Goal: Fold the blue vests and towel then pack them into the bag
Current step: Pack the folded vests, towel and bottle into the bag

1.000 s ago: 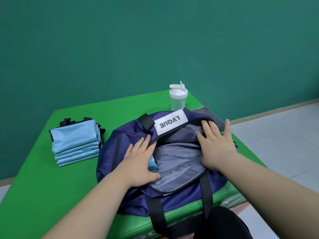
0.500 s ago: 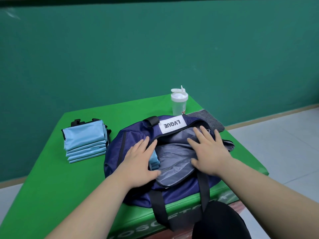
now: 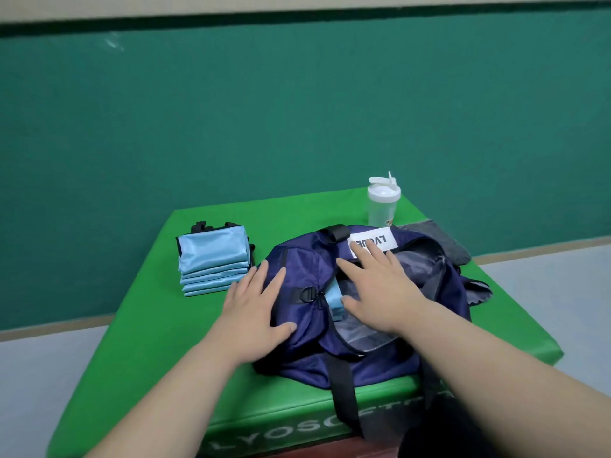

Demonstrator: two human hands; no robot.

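Vest stack: folded light-blue vests piled on the green mat, left side, just beside the left end of the bag, apparently not touching it. I count five layers by the folded edges facing near, could be off by one. Black straps poke out at the far side. One more light-blue piece sits in the bag mouth, mostly hidden. The bag is one navy duffel with its long axis left-right across the mat, mouth open toward the right half. The left hand lies flat on the bag's left end, fingers spread and pointing far-left at the stack, so it's the nearer hand; the stack is just beyond its fingertips. The right hand is also flat and spread, pressing over the mouth, with its fingertips on the white label. Neither hand grips anything. One grey towel lies at the far right behind the bag, closer to the right hand, and looks unfolded or only loosely folded, hard to tell. One white-lidded bottle stands far of the bag. My read: next is a left-hand reach to the stack while the right holds the mouth open.
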